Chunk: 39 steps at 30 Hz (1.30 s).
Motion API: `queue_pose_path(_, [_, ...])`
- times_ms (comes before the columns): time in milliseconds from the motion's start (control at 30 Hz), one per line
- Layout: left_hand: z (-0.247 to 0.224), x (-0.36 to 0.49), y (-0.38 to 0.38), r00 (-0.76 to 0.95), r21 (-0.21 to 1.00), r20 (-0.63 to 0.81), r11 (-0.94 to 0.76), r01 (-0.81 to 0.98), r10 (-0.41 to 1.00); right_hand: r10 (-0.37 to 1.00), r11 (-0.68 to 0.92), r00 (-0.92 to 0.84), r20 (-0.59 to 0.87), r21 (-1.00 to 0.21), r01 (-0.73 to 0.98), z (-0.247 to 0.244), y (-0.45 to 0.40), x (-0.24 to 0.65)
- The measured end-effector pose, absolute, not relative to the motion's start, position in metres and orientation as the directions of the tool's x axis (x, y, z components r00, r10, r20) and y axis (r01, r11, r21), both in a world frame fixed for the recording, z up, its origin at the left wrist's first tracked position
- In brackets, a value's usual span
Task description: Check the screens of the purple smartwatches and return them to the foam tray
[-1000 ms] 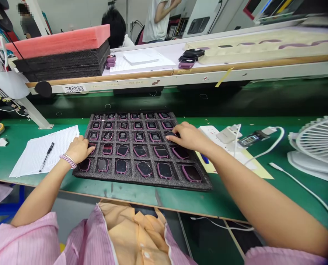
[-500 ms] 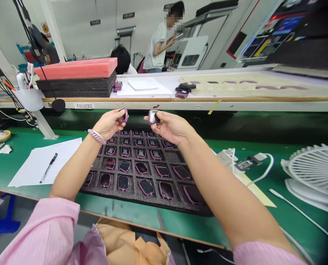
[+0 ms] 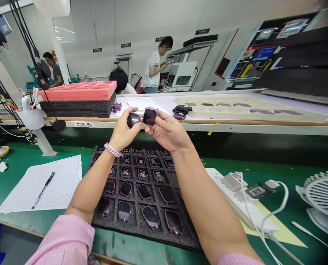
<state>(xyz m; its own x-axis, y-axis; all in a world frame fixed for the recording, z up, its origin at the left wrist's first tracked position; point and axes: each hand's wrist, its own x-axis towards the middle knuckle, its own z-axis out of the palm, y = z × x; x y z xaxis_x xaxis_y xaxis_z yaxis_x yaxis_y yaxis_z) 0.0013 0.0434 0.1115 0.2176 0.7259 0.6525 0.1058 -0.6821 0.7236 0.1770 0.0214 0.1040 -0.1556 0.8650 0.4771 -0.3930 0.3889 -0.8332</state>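
Note:
My left hand [image 3: 126, 129] grips a smartwatch body [image 3: 133, 119] with a dark, glossy face, and no strap shows on it. In my right hand [image 3: 168, 132] is a second smartwatch body [image 3: 150, 116], purple-rimmed with a dark screen. The two watches are held side by side, very close together, in front of the shelf edge. Below my hands lies a black foam tray [image 3: 136, 230] with rows of purple-framed watches in its pockets. White text shows on the screens in the far rows; the near rows look dark. My forearms hide parts of the tray.
Paper sheets [image 3: 17, 191] with a pen [image 3: 43, 190] lie at left. On the right are a power strip [image 3: 252, 217] with cables and a white fan [image 3: 324, 195]. The shelf [image 3: 153, 127] carries stacked red foam [image 3: 81, 90] and more watches [image 3: 180, 111]. People are behind it.
Both hands have come together, bringing the two watches from well apart to nearly touching. The right-hand watch now shows its dark face. The camera view has tilted up slightly.

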Motion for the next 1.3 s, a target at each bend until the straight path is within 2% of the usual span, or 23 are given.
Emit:
queue_pose_path(133, [0.111, 0.003, 0.034, 0.232, 0.667, 0.689, -0.726, 0.167, 0.687, 0.847, 0.376, -0.202, 0.492, -0.822, -0.429, 0.102, 0.017, 0.174])
queue_pose_path(267, [0.107, 0.006, 0.038, 0.156, 0.649, 0.732, -0.748, 0.139, 0.664, 0.842, 0.346, -0.217, 0.494, -0.803, -0.486, 0.101, 0.018, 0.176])
queue_pose_path(333, [0.103, 0.006, 0.043, 0.135, 0.665, 0.728, -0.74, 0.095, 0.672, 0.849, 0.317, -0.22, 0.481, -0.794, -0.518, 0.099, 0.019, 0.179])
queue_pose_path(500, [0.107, 0.004, 0.049, 0.19, 0.784, 0.613, -0.62, -0.03, 0.767, 0.85, 0.29, -0.228, 0.475, -0.783, -0.55, 0.099, 0.023, 0.185])
queue_pose_path(633, [0.107, -0.009, 0.035, 0.206, 0.793, 0.597, -0.609, -0.005, 0.775, 0.874, 0.276, -0.207, 0.439, -0.799, -0.534, 0.088, 0.011, 0.185])
queue_pose_path(700, [0.091, -0.02, 0.018, 0.238, 0.814, 0.558, -0.58, 0.028, 0.795, 0.896, 0.221, -0.217, 0.387, -0.814, -0.538, 0.071, -0.004, 0.184])
queue_pose_path(800, [0.051, -0.035, -0.018, 0.29, 0.872, 0.438, -0.48, 0.092, 0.851, 0.928, 0.032, -0.299, 0.222, -0.848, -0.529, 0.035, -0.039, 0.179])
queue_pose_path(900, [0.013, -0.045, -0.054, 0.301, 0.923, 0.31, -0.361, 0.133, 0.902, 0.927, -0.156, -0.37, 0.06, -0.836, -0.526, 0.007, -0.076, 0.172])
queue_pose_path(967, [-0.003, -0.047, -0.068, 0.304, 0.944, 0.265, -0.311, 0.112, 0.915, 0.923, -0.217, -0.384, -0.002, -0.827, -0.519, -0.003, -0.092, 0.167])
queue_pose_path(1133, [-0.013, -0.04, -0.068, 0.302, 0.953, 0.282, -0.302, 0.021, 0.911, 0.95, -0.185, -0.313, -0.014, -0.831, -0.524, -0.008, -0.099, 0.163])
queue_pose_path(1300, [-0.016, -0.041, -0.066, 0.222, 0.93, 0.31, -0.343, 0.132, 0.925, 0.944, -0.138, -0.328, 0.04, -0.853, -0.503, -0.013, -0.1, 0.169])
